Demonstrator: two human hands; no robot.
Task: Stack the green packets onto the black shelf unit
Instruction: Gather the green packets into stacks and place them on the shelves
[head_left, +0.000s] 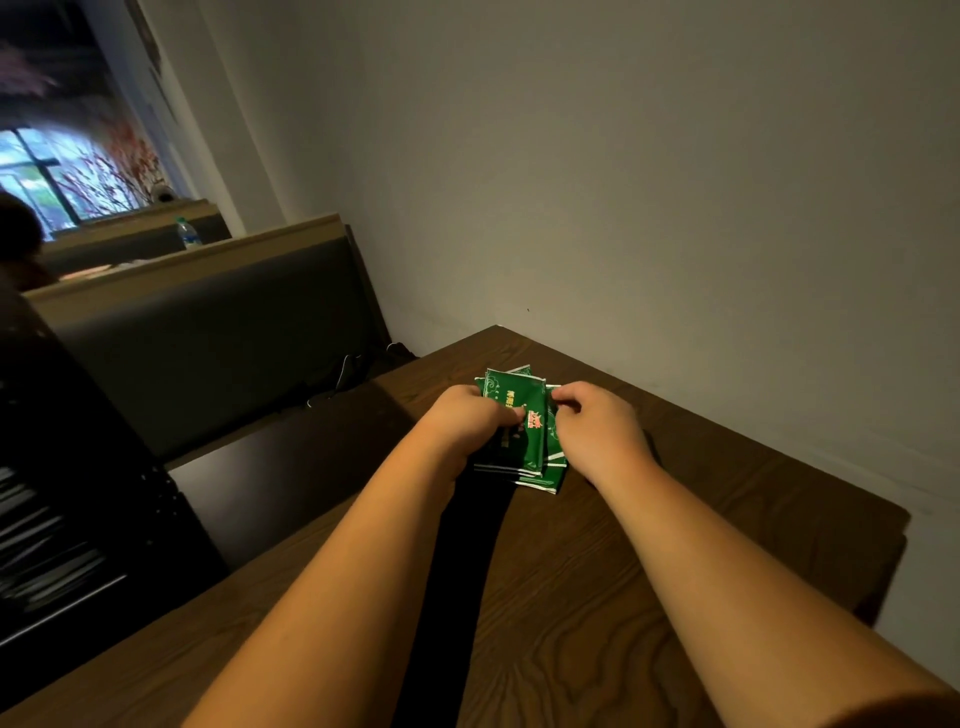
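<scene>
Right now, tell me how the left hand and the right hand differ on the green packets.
The left hand grips the left side of the green packets, its thumb on the top face; the right hand pinches only their right edge. The left hand covers part of the print; the right hand leaves it showing. Both have curled fingers on the same pile.

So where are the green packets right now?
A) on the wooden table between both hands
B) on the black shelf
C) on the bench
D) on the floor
A: the green packets lie piled on the wooden table, the left hand and right hand holding them at either side.
</scene>
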